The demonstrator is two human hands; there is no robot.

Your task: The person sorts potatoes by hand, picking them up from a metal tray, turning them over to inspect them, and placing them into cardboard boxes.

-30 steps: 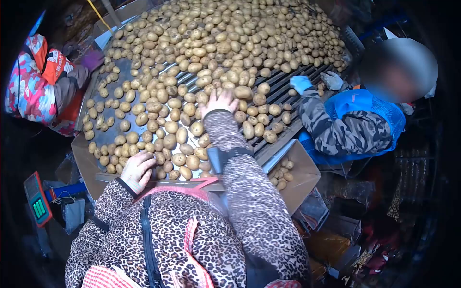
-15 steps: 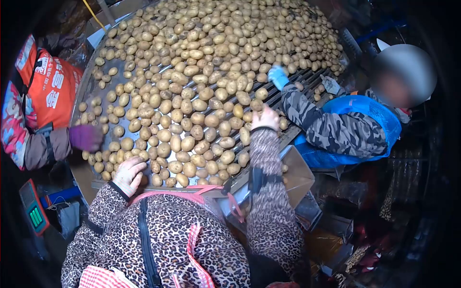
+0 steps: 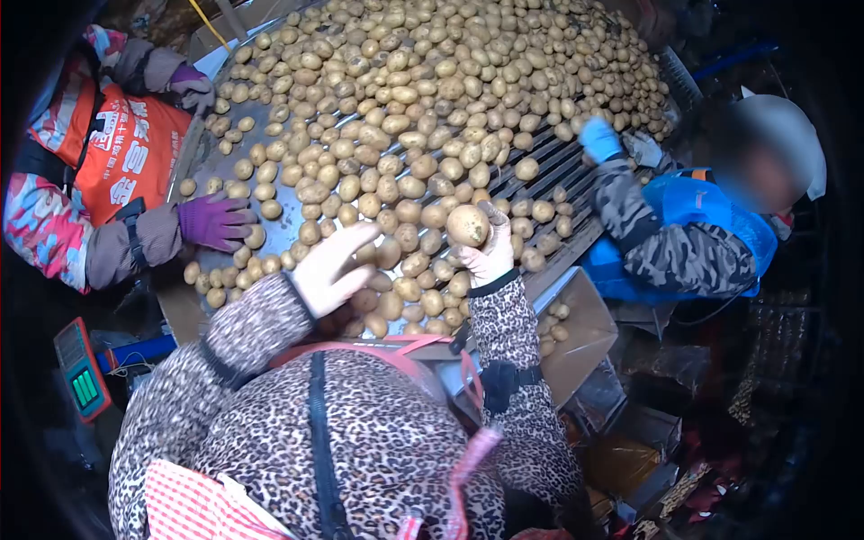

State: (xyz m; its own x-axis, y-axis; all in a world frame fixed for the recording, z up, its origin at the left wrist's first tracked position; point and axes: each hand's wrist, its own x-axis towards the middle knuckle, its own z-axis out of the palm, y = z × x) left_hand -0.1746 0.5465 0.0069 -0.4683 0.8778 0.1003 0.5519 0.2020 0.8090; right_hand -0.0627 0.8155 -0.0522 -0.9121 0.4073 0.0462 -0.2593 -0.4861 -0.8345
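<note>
In my right hand [image 3: 492,256], gloved with dark-soiled fingertips, a large pale potato [image 3: 467,225] is held up above the others. My left hand [image 3: 331,272] hovers over the near part of the potato pile, slightly blurred, its thumb and fingers apart and nothing between them. Beneath both hands many loose potatoes [image 3: 397,190] cover a metal sorting table [image 3: 286,223]. Dark slatted bars [image 3: 556,169] show between the potatoes to the right of my right hand.
At the left, a person in an orange apron [image 3: 135,157] rests a purple glove [image 3: 216,222] by the potatoes. On the right, a person in a blue apron [image 3: 688,211] reaches in with a blue glove [image 3: 599,139]. A cardboard box [image 3: 580,328] with potatoes stands near my right arm; a scale [image 3: 81,371] is lower left.
My left hand has swung right from the near left edge. My right hand has turned and now holds a potato. Both co-workers' hands have shifted; the left person's second glove has appeared.
</note>
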